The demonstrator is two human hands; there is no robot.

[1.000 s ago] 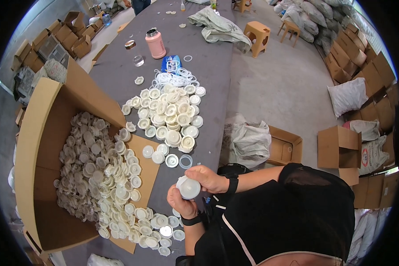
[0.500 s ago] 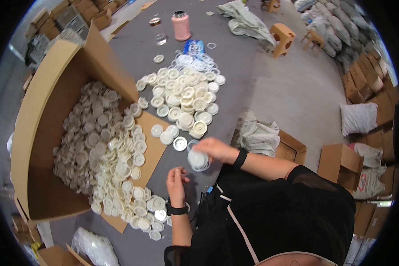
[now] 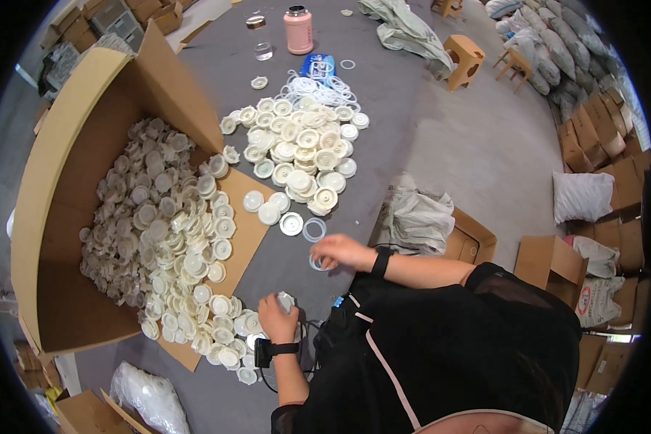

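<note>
Caps (image 3: 296, 155) heaped beyond right hand (image 3: 340, 251); cardboard box (image 3: 65, 217) flanks left hand (image 3: 276, 318).

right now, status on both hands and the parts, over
Left hand closed on a white cap. Right hand fingers on a clear ring on the grey table. Loose caps and another ring nearby, nothing blocking.

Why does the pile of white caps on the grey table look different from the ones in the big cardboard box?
The table pile is smaller and sits out in the open on the grey table; the box heap is much bigger and spills over the flattened flap of the cardboard box. Thin white rings lie beside the table pile; none show at the box heap. Both are round, whitish plastic caps.
</note>
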